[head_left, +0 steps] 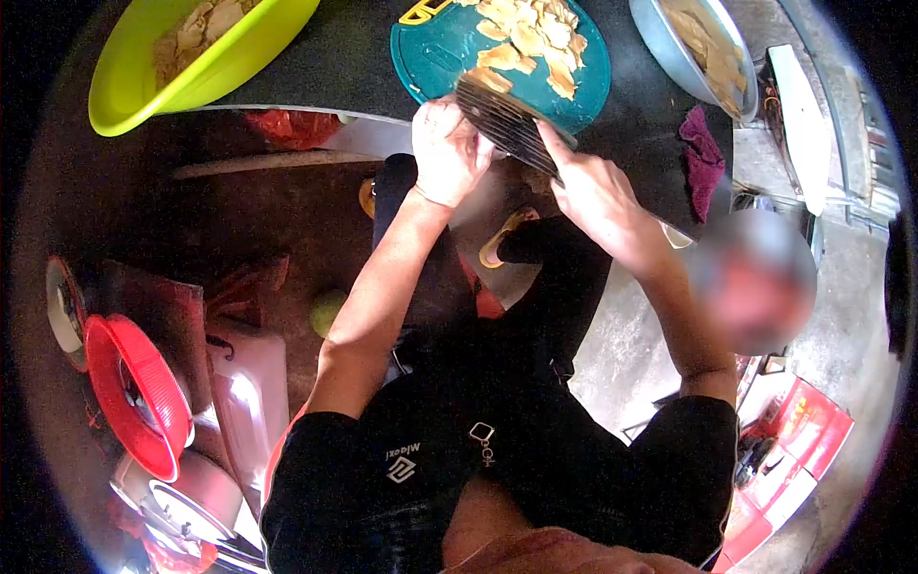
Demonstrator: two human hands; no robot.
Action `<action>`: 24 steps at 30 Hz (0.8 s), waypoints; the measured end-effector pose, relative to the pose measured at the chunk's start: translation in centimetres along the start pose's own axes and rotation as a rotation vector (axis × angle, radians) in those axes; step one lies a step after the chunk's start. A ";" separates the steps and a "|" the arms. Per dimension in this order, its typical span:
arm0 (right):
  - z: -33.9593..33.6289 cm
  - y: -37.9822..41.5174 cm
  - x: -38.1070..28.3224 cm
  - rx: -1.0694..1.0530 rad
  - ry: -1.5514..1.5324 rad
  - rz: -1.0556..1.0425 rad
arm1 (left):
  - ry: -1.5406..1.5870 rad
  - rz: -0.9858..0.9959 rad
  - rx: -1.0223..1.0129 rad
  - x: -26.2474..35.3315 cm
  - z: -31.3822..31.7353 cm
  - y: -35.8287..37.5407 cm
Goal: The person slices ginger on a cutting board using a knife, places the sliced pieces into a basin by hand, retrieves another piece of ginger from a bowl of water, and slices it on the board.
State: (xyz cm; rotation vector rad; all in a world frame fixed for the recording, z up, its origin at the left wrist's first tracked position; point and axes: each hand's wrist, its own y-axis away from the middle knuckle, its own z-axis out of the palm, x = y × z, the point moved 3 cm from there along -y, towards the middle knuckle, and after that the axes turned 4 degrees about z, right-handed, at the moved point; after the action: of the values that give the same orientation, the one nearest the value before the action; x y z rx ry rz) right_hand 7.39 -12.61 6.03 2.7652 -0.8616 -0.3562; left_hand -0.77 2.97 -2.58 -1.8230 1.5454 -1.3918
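My right hand (602, 196) is closed around the handle end of a broad, dark cleaver (507, 124), with the index finger stretched along the blade. The blade slants over the near edge of a round teal cutting board (435, 72). Close against the blade's left end is my left hand (448, 148), its fingers curled in; whatever they hold is hidden. Pale yellowish slices (526, 33) lie heaped on the board beyond the blade.
A lime-green basin (129, 100) with pale pieces stands at the left. At the right are a metal bowl (650, 29) of brownish slices and a purple cloth (703, 163). A red basket (120, 383) sits low at left. Another person's blurred head (755, 282) is at right.
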 end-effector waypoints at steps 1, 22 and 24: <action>0.2 -1.1 -0.4 -0.007 0.043 -0.009 | -0.002 -0.007 0.002 0.2 -0.1 -0.1; 0.2 -8.1 -1.7 0.104 -0.079 -0.028 | -0.074 0.041 -0.025 0.3 -0.3 -0.4; -0.3 -5.9 -0.2 0.051 -0.083 0.030 | -0.051 0.046 -0.013 0.2 -0.3 -0.4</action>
State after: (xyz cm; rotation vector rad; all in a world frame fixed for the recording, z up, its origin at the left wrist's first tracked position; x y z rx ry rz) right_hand 10.48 -7.72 4.70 2.7983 -0.9433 -0.4530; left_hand -0.88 3.02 -2.04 -1.8051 1.5637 -1.3075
